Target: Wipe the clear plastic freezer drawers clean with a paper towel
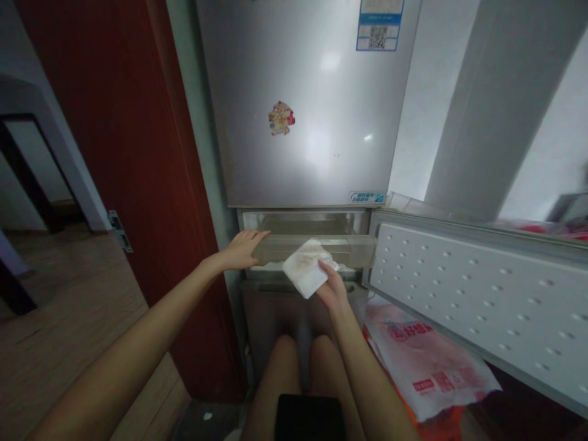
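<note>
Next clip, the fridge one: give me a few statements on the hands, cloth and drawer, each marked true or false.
1. The right hand holds a white cloth against the drawer. True.
2. The left hand hangs free. False: it rests on the drawer's left end.
3. The cloth is spotless. False: it bears brownish stains.
4. The compartment door stands open to the right. True.
5. The bag lies in the drawer. False: it lies low down, below the open door.
</note>
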Demonstrator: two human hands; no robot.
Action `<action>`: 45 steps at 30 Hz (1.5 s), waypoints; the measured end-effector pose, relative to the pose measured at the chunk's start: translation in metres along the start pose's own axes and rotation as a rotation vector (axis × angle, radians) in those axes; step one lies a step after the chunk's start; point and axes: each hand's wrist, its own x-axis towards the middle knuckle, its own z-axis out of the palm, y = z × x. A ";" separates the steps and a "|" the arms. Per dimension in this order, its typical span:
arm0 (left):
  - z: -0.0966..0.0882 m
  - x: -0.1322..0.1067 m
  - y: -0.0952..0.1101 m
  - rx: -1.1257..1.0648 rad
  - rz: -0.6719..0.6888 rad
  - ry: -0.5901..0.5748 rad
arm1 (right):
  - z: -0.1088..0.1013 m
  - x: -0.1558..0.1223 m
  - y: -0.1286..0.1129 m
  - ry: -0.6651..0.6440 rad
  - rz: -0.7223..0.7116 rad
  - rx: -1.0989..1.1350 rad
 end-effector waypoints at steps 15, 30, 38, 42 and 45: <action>0.002 0.001 -0.002 0.008 0.008 0.012 | -0.061 -0.060 0.026 0.390 -0.969 -0.674; 0.000 -0.001 0.003 -0.008 -0.002 0.020 | -0.071 0.036 0.042 -0.039 -1.252 -1.686; 0.002 -0.001 0.000 0.005 0.016 0.025 | -0.082 0.039 0.016 -0.104 -1.079 -1.834; 0.002 -0.001 0.000 0.016 0.005 0.020 | -0.081 0.034 0.004 -0.091 -1.140 -1.819; 0.002 -0.001 0.001 0.021 0.002 0.023 | -0.076 0.036 0.009 -0.080 -1.147 -1.790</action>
